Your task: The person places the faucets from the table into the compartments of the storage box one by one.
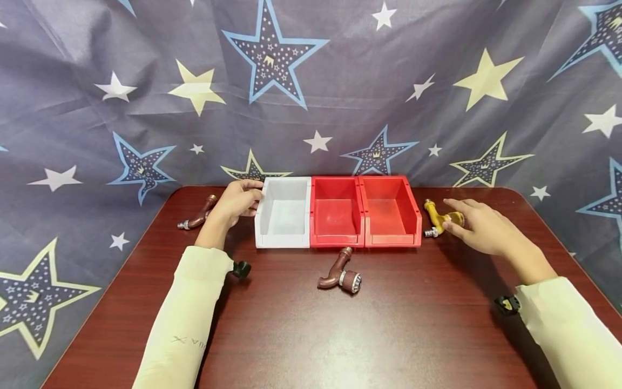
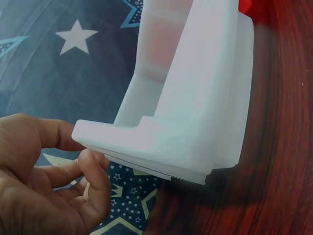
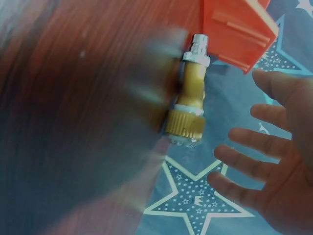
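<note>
In the head view my left hand is at the left side of the white storage bin. The left wrist view shows its fingers curled, pinching the corner of the bin's rim. My right hand hovers with fingers spread by a yellow tap to the right of the bins. In the right wrist view this tap has a ribbed knob and a silver threaded end, apart from the fingers. Nothing is in the right hand.
A red bin and an orange-red bin stand in a row with the white one. One brown tap lies in front of them, another at the table's left edge. Behind the table hangs a star-patterned cloth.
</note>
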Demonstrator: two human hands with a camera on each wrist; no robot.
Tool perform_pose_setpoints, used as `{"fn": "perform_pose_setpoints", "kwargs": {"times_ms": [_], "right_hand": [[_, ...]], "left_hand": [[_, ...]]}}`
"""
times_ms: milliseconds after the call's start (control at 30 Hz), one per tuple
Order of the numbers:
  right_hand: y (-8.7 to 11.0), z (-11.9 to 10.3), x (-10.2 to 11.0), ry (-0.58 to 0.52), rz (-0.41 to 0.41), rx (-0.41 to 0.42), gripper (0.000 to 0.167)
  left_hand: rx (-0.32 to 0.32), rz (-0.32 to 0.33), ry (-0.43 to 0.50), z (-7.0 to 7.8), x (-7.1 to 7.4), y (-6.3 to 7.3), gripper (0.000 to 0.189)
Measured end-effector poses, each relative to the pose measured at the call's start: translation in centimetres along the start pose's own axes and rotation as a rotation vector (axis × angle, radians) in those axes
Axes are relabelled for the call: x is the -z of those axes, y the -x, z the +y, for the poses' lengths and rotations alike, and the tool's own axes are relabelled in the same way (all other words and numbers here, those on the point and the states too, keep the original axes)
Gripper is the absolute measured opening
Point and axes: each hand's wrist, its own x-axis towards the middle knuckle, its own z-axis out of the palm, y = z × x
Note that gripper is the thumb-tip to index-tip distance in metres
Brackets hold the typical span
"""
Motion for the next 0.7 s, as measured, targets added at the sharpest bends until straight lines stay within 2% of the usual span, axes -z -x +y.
{"fn": "perform_pose_setpoints", "kwargs": {"times_ms": [500, 700], "right_hand": [[-0.4, 2.1, -0.8, 0.005, -0.046, 0.000, 0.058], [-0.7, 2.7, -1.2, 0.002, -0.060, 0.025, 0.058]], "left_hand": [[-0.007, -0.056, 0.050, -0.5, 0.4, -0.1, 0.052], [-0.011, -0.055, 0.059, -0.5, 0.5, -0.1, 0.051]]}}
